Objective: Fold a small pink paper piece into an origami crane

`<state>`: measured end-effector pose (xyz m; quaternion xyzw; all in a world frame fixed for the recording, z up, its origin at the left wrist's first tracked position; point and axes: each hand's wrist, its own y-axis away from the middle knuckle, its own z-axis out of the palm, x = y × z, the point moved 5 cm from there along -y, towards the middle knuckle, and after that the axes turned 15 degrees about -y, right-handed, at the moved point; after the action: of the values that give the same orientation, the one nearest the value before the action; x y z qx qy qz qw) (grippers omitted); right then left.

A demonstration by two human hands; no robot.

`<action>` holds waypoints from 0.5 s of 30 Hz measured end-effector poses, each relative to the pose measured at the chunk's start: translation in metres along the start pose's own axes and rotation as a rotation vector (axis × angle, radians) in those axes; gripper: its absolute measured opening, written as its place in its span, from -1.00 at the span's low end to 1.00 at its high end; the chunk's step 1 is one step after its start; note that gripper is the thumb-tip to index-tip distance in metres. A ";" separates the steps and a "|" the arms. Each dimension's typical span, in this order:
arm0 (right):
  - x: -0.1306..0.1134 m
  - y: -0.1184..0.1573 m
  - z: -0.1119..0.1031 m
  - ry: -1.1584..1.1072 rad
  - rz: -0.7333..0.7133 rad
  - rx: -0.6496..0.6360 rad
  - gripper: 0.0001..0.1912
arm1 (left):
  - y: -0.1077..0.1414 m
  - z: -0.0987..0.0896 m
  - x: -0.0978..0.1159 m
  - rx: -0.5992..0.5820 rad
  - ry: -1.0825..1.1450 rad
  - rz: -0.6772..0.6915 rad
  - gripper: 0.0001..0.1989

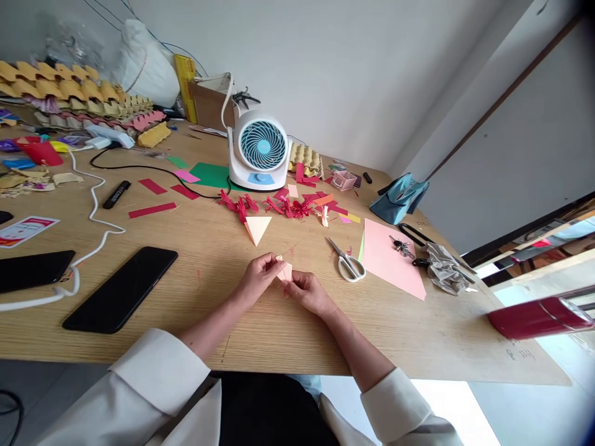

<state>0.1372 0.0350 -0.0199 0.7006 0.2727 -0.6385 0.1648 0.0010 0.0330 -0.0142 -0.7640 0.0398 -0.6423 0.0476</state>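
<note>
Both hands, left hand [261, 273] and right hand [310, 293], pinch small peach paper [287, 271] mid-frame, fingertips opposed, probably steadying it (scissors [349, 265] idle, right of centre).

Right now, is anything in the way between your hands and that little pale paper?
No, nothing visible stands between: the left hand and the right hand both have their fingers on the pale paper.
</note>
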 end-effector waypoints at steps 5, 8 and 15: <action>0.006 -0.004 -0.009 -0.052 -0.020 0.136 -0.54 | 0.001 0.002 -0.003 -0.056 -0.082 -0.024 -0.66; 0.010 -0.004 -0.011 -0.059 -0.021 0.159 -0.52 | 0.001 0.002 -0.006 -0.051 -0.127 -0.015 -0.66; 0.014 -0.004 -0.011 -0.083 0.022 0.174 -0.50 | -0.004 0.004 -0.011 -0.066 -0.186 0.060 -0.69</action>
<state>0.1439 0.0465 -0.0314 0.6880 0.2014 -0.6866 0.1214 0.0034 0.0385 -0.0253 -0.8198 0.0793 -0.5653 0.0451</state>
